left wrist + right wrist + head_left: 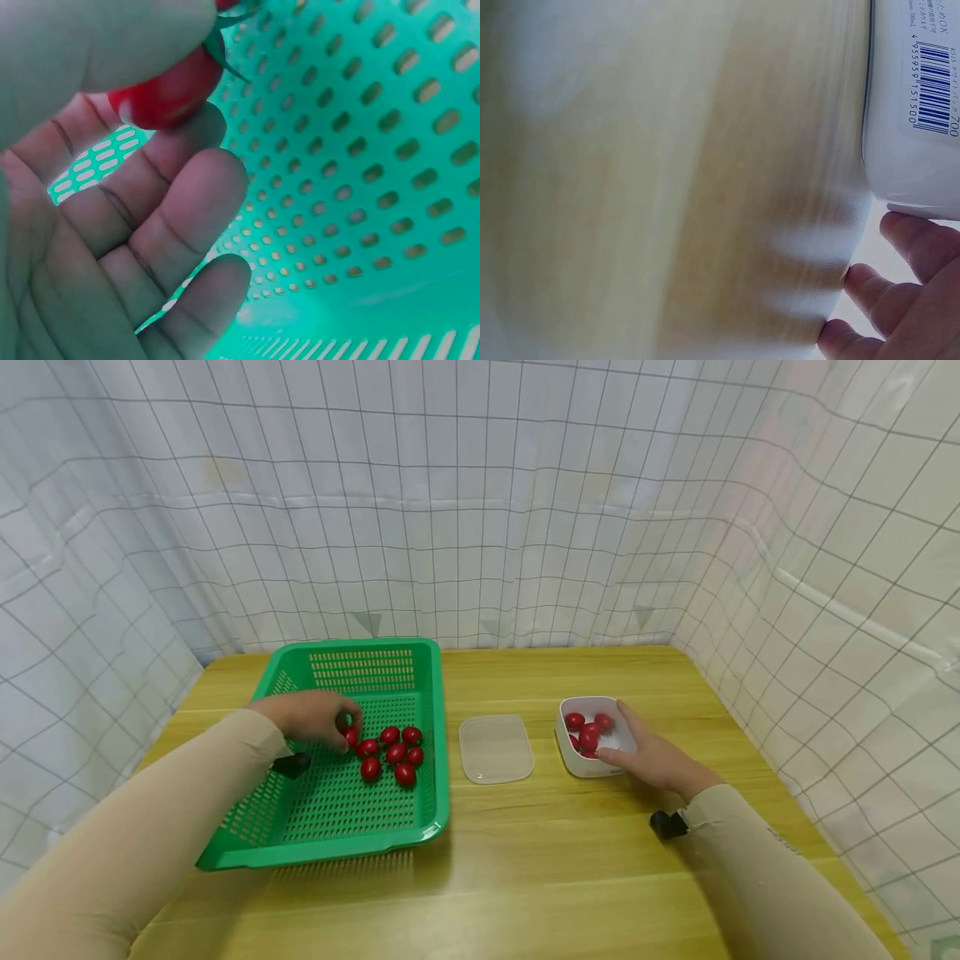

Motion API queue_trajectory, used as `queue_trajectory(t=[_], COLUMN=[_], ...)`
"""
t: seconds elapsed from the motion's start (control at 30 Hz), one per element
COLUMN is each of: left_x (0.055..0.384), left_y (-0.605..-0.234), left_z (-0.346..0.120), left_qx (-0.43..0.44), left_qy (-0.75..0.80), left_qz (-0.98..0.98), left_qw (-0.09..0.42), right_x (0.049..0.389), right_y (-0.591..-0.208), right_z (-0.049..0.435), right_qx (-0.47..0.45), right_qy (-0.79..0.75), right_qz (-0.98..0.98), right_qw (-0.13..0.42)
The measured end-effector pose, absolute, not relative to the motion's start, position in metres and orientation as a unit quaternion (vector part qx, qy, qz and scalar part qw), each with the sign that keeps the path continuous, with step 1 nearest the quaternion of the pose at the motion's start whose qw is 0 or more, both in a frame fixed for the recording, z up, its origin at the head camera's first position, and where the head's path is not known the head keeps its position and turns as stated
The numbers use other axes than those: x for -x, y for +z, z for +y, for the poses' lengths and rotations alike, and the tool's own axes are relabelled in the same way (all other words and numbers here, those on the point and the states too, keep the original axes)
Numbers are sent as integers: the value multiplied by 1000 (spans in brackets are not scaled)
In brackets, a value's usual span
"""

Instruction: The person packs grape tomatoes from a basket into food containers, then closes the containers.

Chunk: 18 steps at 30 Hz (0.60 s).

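Note:
My left hand (311, 717) reaches into the green plastic basket (440, 752). Between its thumb and index finger it pinches a red cherry tomato (169, 94) with a green stem; the other fingers are bent below. Several more cherry tomatoes (397, 753) lie on the basket floor just right of this hand. Over on the right, my right hand (652, 756) holds the square white plastic container (592, 769) by its right side, thumb at the near rim. Inside the container are several cherry tomatoes (589, 735), mostly toward its left side. A barcode label (934, 86) shows on its outer wall.
A translucent square lid (497, 749) lies flat on the wooden table (510, 868) between the basket and the container. White gridded curtains (480, 527) enclose the table at the back and both sides. The basket's raised walls surround the left hand's working area.

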<state>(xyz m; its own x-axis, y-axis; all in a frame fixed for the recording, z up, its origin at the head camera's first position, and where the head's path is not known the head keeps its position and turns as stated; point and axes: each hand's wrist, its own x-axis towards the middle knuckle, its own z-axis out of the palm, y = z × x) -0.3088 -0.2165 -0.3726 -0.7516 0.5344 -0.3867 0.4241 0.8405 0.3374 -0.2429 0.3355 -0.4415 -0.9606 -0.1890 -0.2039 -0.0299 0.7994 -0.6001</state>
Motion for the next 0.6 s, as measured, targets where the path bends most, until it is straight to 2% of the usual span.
queue_trajectory(t=[0.6], left_x=[314], left_y=[-341], left_z=[-200], left_qx=[-281], left_qy=[189], left_qz=[933], left_qw=[122], right_x=[243], right_y=[-441], right_z=[335], right_qx=[59], right_qy=[-299], right_qz=[943], right_qw=[131])
